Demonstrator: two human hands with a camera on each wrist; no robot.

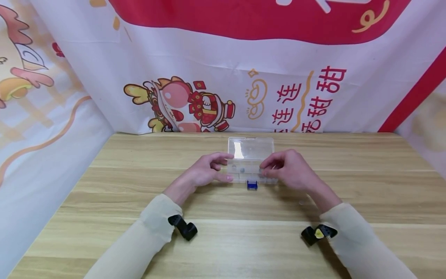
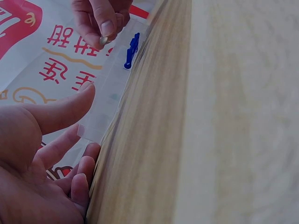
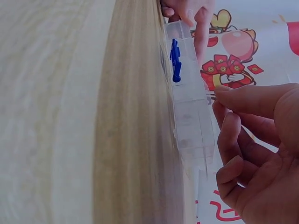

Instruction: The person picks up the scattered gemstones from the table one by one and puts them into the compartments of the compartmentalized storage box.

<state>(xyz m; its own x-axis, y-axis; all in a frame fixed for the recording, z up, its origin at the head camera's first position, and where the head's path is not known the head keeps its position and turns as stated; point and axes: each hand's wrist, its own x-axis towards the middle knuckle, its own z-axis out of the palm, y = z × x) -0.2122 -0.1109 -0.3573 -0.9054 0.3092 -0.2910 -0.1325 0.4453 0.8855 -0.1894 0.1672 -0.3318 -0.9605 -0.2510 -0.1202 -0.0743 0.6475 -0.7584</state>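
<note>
A clear plastic compartment box (image 1: pixel 251 164) lies on the table with its lid (image 1: pixel 256 147) raised at the back. A blue latch (image 1: pixel 252 185) sits at its front edge, also visible in the right wrist view (image 3: pixel 175 60). Small grey round pieces (image 1: pixel 242 169) lie inside. My left hand (image 1: pixel 209 169) rests at the box's left end, thumb extended and fingers relaxed, with fingertips against the box. Over the right part of the box, my right hand (image 1: pixel 289 168) pinches a small pale round piece (image 2: pixel 103 41) between thumb and fingertip. Its exact kind is too small to tell.
The wood-grain table (image 1: pixel 223 240) extends around the box. Behind it hangs a white and red printed cloth (image 1: pixel 209 54), which meets the table's back edge. A small clear thing (image 1: pixel 302 202) lies near my right wrist. Both wrists carry black camera mounts (image 1: pixel 182 228).
</note>
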